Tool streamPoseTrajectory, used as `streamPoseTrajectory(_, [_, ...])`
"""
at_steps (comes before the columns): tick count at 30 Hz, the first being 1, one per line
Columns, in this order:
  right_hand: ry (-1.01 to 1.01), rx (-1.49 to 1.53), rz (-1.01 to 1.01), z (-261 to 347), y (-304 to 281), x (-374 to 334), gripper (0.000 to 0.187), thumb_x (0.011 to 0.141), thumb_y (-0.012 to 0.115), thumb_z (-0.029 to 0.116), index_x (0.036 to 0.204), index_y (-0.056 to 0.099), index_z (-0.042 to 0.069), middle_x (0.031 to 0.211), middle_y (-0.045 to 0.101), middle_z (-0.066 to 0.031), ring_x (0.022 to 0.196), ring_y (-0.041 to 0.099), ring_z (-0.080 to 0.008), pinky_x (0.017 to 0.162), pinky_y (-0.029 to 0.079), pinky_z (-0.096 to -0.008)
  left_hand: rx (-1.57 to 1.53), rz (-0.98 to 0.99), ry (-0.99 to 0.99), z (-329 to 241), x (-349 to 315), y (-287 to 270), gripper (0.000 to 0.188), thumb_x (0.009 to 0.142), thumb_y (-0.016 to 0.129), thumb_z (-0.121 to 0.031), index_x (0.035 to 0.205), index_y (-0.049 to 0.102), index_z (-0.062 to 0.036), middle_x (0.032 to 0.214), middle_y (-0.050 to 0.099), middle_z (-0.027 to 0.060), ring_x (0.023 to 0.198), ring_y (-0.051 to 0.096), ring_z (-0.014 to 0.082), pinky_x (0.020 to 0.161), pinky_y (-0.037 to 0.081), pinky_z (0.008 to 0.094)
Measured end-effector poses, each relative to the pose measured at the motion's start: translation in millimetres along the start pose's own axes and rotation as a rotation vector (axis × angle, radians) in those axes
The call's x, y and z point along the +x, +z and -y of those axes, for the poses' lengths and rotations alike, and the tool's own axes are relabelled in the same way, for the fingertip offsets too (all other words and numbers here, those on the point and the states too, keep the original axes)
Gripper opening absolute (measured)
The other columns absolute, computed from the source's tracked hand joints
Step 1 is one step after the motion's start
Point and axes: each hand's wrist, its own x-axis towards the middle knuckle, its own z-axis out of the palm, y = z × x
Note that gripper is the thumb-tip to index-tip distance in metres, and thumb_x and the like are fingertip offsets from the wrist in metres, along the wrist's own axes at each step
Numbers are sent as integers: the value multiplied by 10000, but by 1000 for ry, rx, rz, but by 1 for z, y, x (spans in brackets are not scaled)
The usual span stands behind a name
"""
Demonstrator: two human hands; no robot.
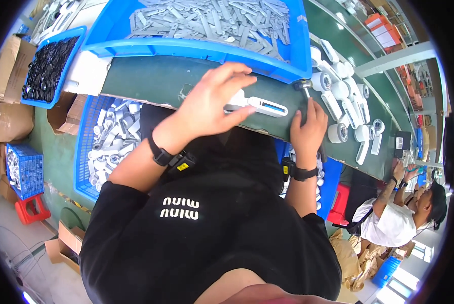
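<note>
A white plastic housing [280,111] with a long handle and a blue-lined slot lies on the green workbench's near edge, in front of me. My left hand [206,104] is over its left end, fingers spread apart and slightly blurred. The thumb reaches along the near side of the housing; whether it touches cannot be made out. To the right, my right hand [309,126] is closed round a hammer [303,85]. The hammer's metal head points away from me and its dark grip shows below the hand.
Beyond the housing stands a large blue tray [186,49] of grey strips. Several white round-headed parts [341,90] lie at right. A blue bin [54,99] holds black pieces; a blue crate [85,152] of white parts sits lower left. Another person [389,223] works at far right.
</note>
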Motion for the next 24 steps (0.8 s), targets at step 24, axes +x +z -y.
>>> streamPoseTrajectory(24, [90,127,25,-2,-13,-1,435,906,756,209,1304,726,35,1353,666,-163,1194,604,-386,1018,487,-501,863,636,-103,206,280,53,381,849,721,3,1222,775,-55,1212,780,208,1155,739,390,969,597,468])
